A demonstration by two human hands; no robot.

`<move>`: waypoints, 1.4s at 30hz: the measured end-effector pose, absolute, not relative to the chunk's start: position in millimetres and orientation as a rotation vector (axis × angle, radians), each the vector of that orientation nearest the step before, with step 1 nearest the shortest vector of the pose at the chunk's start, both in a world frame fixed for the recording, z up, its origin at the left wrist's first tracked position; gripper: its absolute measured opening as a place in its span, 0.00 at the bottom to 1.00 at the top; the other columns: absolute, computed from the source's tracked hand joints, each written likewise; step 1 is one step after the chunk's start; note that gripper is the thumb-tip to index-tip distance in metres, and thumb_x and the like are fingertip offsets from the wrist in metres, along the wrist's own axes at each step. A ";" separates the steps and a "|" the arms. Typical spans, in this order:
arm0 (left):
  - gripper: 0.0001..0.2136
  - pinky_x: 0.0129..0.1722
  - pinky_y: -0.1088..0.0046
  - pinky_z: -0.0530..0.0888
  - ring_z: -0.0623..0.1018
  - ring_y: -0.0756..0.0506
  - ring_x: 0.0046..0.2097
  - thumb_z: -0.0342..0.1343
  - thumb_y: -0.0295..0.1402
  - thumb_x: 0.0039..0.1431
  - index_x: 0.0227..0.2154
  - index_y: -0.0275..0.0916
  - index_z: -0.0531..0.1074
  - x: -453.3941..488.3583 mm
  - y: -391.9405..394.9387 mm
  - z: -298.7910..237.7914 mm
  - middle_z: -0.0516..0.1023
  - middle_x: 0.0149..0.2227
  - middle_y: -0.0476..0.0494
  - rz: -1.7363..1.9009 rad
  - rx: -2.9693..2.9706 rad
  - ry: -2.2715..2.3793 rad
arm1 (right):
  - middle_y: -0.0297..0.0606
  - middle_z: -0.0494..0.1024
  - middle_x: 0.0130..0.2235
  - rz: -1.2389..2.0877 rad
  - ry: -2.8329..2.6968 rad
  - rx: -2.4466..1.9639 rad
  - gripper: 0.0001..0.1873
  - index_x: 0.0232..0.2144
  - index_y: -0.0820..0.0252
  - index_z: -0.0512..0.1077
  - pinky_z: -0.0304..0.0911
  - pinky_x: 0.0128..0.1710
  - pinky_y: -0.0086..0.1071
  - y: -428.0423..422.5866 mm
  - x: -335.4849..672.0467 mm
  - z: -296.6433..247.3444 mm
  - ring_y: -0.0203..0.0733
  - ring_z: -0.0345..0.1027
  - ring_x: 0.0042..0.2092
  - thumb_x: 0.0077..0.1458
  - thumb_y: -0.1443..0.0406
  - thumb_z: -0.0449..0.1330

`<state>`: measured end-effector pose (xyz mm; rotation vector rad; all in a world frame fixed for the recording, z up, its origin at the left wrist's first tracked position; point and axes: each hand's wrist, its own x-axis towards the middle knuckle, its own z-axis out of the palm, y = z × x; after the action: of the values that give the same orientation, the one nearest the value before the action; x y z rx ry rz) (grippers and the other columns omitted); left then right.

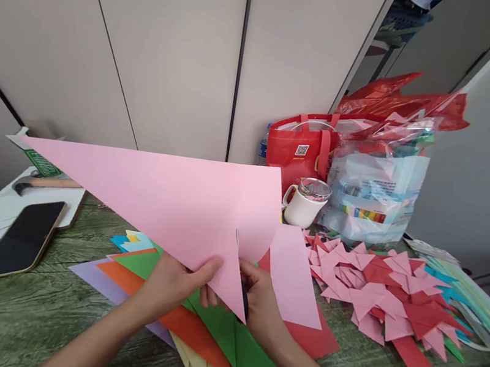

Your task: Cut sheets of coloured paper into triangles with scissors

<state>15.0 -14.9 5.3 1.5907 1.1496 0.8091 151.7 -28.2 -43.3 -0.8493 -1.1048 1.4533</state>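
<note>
A large sheet of pink paper (168, 196), folded to a pointed triangular shape, is held up above the table. My left hand (180, 282) pinches its lower edge, thumb on the near face and fingers behind. My right hand (261, 301) is closed round the dark handle of a pair of scissors (245, 300). A thin blade shows against the pink sheet, which is slit there and curls on the right side. Below both hands lie stacked coloured sheets, among them green paper (221, 335) and orange paper (190, 324). Another pink sheet (295, 278) rests to the right.
A pile of folded pink and red paper pieces (377, 285) spreads on the right. Behind it stand a white mug (303, 208), a red bag (297, 148) and a plastic-wrapped package (370, 197). On the left lie a phone (22, 241) and a hammer (47, 182).
</note>
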 end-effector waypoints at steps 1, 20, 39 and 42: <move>0.17 0.21 0.70 0.73 0.73 0.47 0.17 0.52 0.39 0.52 0.12 0.39 0.69 14.2 -14.5 6.5 0.74 0.13 0.46 0.809 1.597 1.157 | 0.29 0.68 0.16 1.443 -1.114 -0.862 0.12 0.21 0.61 0.71 0.51 0.15 0.24 -28.4 151.8 -42.2 0.30 0.56 0.18 0.41 0.58 0.64; 0.13 0.34 0.67 0.75 0.78 0.40 0.35 0.56 0.42 0.45 0.29 0.36 0.73 -1.5 -5.6 13.3 0.81 0.32 0.42 1.047 1.728 1.478 | 0.38 0.79 0.34 1.365 -1.121 -0.842 0.16 0.32 0.59 0.74 0.69 0.34 0.36 -28.4 154.4 -38.4 0.46 0.72 0.35 0.37 0.62 0.68; 0.15 0.37 0.66 0.75 0.78 0.40 0.39 0.56 0.41 0.44 0.32 0.36 0.72 2.9 -5.8 15.9 0.80 0.36 0.40 0.992 1.636 1.421 | 0.37 0.80 0.33 1.369 -1.104 -0.865 0.16 0.34 0.59 0.73 0.69 0.33 0.34 -28.0 157.2 -37.8 0.47 0.73 0.37 0.38 0.65 0.67; 0.14 0.37 0.64 0.75 0.78 0.40 0.39 0.56 0.41 0.44 0.32 0.36 0.72 2.6 -5.7 15.2 0.80 0.37 0.40 1.002 1.649 1.434 | 0.37 0.80 0.32 1.378 -1.098 -0.841 0.15 0.33 0.59 0.73 0.69 0.32 0.34 -27.4 157.5 -38.9 0.47 0.73 0.36 0.38 0.66 0.68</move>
<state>2.6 -5.7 15.2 1.6486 1.4339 1.0016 157.5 -27.4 -38.9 -0.8408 -1.0982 1.3775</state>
